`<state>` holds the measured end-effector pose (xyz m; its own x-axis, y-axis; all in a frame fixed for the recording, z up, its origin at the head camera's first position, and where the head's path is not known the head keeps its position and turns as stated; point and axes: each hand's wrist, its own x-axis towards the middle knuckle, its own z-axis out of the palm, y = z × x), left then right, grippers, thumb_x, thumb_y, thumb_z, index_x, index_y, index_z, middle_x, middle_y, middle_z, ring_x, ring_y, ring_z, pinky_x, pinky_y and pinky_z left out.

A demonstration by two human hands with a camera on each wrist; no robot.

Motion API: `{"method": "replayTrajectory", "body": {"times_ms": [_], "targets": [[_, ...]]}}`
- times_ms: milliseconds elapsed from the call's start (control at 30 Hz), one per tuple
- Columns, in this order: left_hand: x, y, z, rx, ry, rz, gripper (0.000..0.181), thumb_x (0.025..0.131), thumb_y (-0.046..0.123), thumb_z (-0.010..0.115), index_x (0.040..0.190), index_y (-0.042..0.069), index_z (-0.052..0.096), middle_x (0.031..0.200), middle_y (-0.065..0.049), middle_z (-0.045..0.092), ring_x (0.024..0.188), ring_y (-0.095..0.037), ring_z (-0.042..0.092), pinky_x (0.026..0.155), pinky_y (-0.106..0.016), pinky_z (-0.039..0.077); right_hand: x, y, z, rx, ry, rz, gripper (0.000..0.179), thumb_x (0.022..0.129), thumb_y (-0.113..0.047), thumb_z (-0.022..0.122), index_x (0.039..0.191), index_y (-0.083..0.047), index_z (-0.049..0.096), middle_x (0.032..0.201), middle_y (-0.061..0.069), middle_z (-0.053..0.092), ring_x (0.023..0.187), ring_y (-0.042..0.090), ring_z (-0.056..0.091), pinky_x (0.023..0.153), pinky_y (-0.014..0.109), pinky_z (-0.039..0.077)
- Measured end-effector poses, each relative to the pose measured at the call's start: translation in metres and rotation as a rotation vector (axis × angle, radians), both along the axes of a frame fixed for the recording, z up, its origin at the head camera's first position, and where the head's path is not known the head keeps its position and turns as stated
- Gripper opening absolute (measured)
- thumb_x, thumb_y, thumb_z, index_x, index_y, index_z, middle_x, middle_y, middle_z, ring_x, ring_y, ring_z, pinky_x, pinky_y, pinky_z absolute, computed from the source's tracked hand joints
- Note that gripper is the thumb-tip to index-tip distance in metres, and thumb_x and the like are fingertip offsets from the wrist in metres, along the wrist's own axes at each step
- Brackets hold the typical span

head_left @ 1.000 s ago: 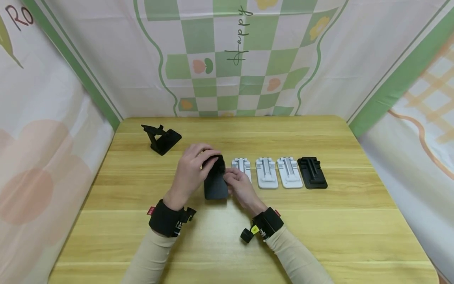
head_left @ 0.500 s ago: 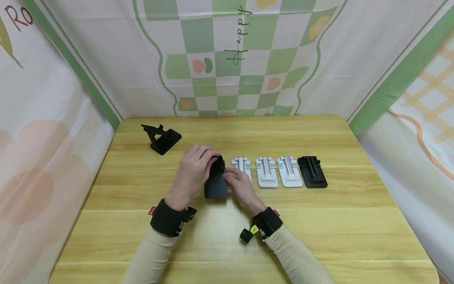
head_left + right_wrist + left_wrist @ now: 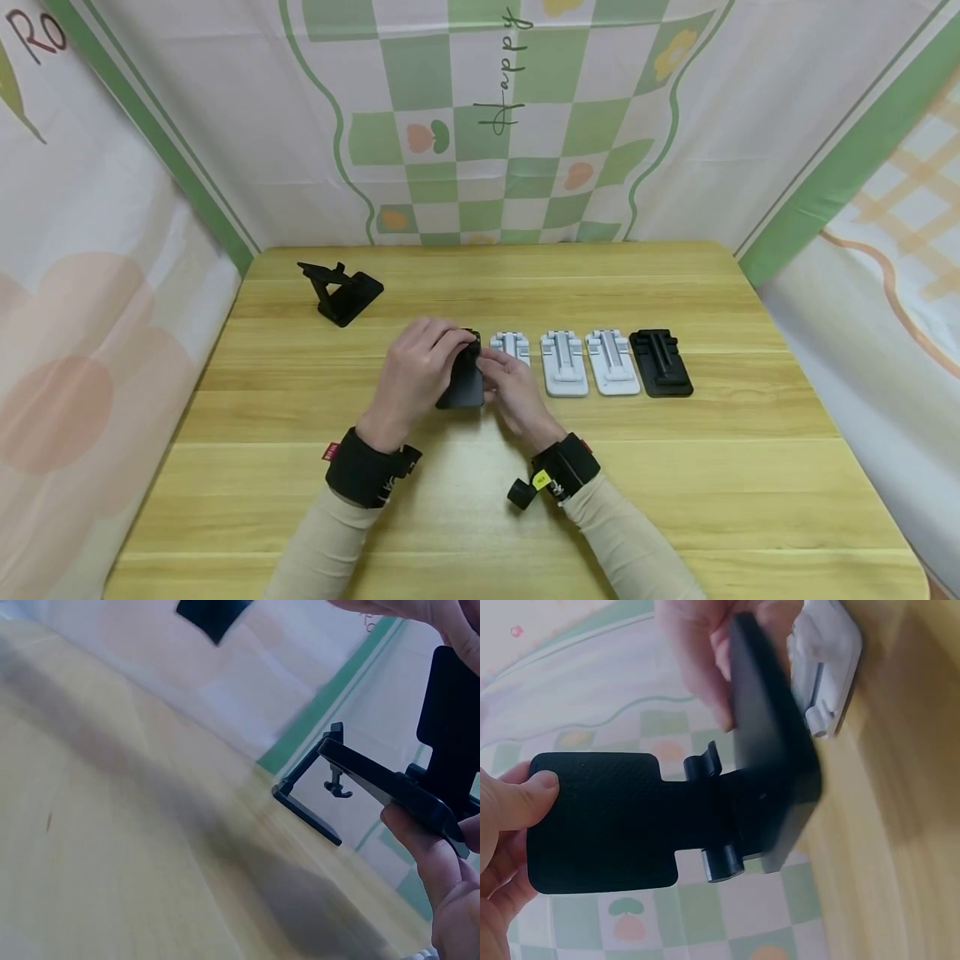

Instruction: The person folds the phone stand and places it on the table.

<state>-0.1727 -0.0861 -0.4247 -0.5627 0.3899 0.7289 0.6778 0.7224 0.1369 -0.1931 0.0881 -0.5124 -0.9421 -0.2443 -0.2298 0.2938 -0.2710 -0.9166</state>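
Note:
A black folding phone stand [image 3: 462, 390] is held between both hands above the table, unfolded at its hinge. My left hand [image 3: 416, 371] pinches the end of its flat support plate [image 3: 604, 825], thumb on the near face. On the other side, my right hand [image 3: 517, 392] grips the thick base [image 3: 776, 750] by its edge, with fingers beneath it in the right wrist view. Support plate and base stand at a steep angle to each other. Just beyond the right hand lies a white folded phone stand [image 3: 510, 343], partly covered by that hand.
Two more white folded stands [image 3: 564, 364] and a black folded one [image 3: 662, 363] lie in a row to the right on the wooden table [image 3: 675, 500]. An unfolded black stand [image 3: 347, 296] stands at the back left. Printed cloth [image 3: 480, 200] hangs behind the table.
My left hand has shifted a little right and toward me, turning the support plate. The held base now appears shorter and slightly farther up. The right hand has barely moved.

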Motion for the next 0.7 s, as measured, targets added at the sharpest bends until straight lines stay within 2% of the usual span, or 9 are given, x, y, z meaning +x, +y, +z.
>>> {"method": "replayTrajectory", "body": {"times_ms": [200,333,467,700], "targets": [[0.003,0.003,-0.008,0.000,0.010,-0.007,0.012,0.089,-0.002,0.077,0.099,0.005,0.077,0.098,-0.008,0.073,0.089,-0.024,0.066,0.084,-0.035,0.058,-0.002,0.002,0.002,-0.027,-0.014,-0.025,0.044,0.107,-0.007,0.049,0.145,0.012,0.042,0.135,0.029,0.059,0.082,0.012,0.072,0.069,0.023,0.060],[0.005,0.006,-0.011,0.006,0.018,-0.010,0.013,0.087,-0.002,0.079,0.097,0.006,0.077,0.096,-0.008,0.073,0.087,-0.024,0.066,0.082,-0.034,0.058,-0.003,0.003,0.004,-0.050,-0.031,-0.045,0.043,0.106,-0.005,0.049,0.145,0.013,0.042,0.118,0.018,0.069,0.079,0.012,0.073,0.070,0.025,0.061],[0.007,0.008,-0.015,0.005,0.016,-0.022,0.013,0.086,-0.001,0.080,0.096,0.007,0.077,0.095,-0.006,0.073,0.084,-0.022,0.066,0.081,-0.034,0.058,-0.004,0.003,0.005,-0.080,-0.047,-0.065,0.043,0.107,-0.004,0.047,0.146,0.014,0.041,0.103,0.006,0.072,0.076,0.012,0.071,0.071,0.025,0.062],[0.010,0.011,-0.021,-0.018,0.013,-0.031,0.015,0.084,-0.004,0.080,0.094,0.007,0.078,0.093,-0.004,0.072,0.083,-0.019,0.066,0.082,-0.032,0.058,-0.004,0.005,0.011,-0.135,-0.053,-0.054,0.040,0.108,-0.005,0.045,0.144,0.014,0.043,0.102,0.007,0.074,0.084,0.015,0.075,0.078,0.029,0.062]]}}
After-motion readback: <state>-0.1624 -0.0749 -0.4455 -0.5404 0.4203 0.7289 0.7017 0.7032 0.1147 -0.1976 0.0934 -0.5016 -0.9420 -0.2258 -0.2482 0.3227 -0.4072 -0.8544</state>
